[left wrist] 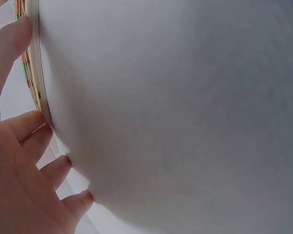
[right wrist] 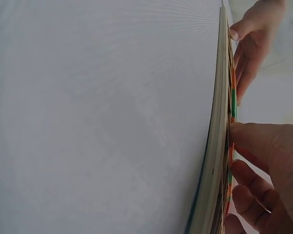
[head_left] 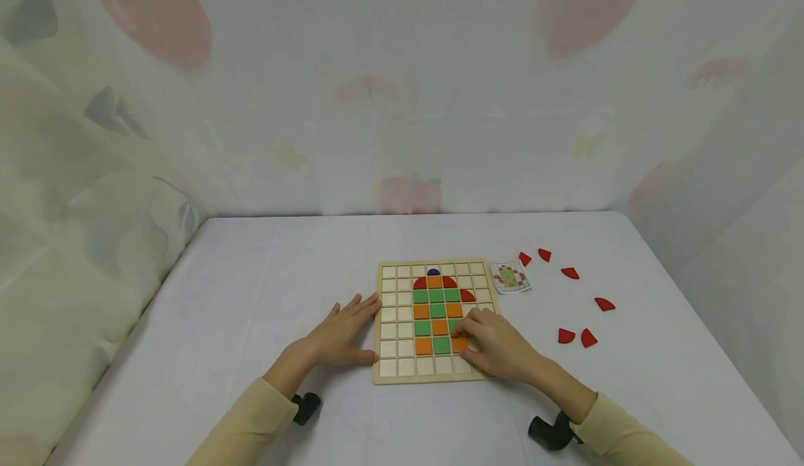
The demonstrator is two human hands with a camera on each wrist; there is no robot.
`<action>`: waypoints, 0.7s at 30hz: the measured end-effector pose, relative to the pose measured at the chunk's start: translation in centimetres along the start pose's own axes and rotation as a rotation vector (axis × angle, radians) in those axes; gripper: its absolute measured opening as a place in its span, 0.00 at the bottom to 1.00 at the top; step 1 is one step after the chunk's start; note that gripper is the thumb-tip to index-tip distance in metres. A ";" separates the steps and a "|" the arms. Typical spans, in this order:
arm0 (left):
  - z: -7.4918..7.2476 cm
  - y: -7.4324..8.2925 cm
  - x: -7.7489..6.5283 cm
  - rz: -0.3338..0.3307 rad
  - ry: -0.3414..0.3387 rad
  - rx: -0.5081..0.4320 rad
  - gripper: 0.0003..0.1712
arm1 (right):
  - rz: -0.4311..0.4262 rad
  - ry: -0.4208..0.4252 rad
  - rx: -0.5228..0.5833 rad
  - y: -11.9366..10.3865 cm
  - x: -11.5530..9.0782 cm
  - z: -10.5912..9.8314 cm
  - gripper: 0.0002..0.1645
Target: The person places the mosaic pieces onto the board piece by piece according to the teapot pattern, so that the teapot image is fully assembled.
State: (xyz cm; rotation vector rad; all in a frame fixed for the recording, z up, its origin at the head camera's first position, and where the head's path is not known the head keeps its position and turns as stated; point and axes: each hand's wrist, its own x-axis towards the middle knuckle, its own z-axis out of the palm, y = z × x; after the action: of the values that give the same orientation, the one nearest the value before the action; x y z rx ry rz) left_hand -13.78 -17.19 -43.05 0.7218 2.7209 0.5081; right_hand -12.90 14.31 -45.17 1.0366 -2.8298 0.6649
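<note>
Pale wooden board [head_left: 388,367] laid flat on table [head_left: 283,264], touched by spread left hand [head_left: 342,337]. Seen on it: seven green squares [head_left: 436,296], three red bits [head_left: 419,283], one blue bit [head_left: 433,271], six orange squares [head_left: 440,327], one pinched by right hand [head_left: 502,346]. Six loose wedges [head_left: 605,304] strewn right.

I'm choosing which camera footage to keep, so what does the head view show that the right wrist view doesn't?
Only the head view: six loose red quarter-circle pieces, a printed pattern card, the blue semicircle piece.
Only the right wrist view: the wooden grid board edge-on.
Both: the board, orange tiles, green tiles, left hand at its edge and right hand at the tiles.
</note>
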 end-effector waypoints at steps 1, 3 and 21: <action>0.0 0.0 0.0 -0.003 0.000 -0.001 0.52 | -0.001 0.001 0.003 0.0 0.0 0.0 0.14; 0.0 0.0 0.0 -0.006 0.002 -0.006 0.52 | -0.004 0.005 0.007 0.0 0.0 -0.1 0.14; -0.1 0.1 -0.1 0.003 0.003 -0.013 0.52 | 0.136 0.159 0.003 3.4 -3.8 -3.7 0.17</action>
State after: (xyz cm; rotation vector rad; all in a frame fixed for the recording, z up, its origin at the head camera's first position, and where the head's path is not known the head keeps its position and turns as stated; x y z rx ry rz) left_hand -13.72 -17.17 -42.93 0.7230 2.7172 0.5268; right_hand -12.41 20.47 -43.83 0.7600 -2.7783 0.7277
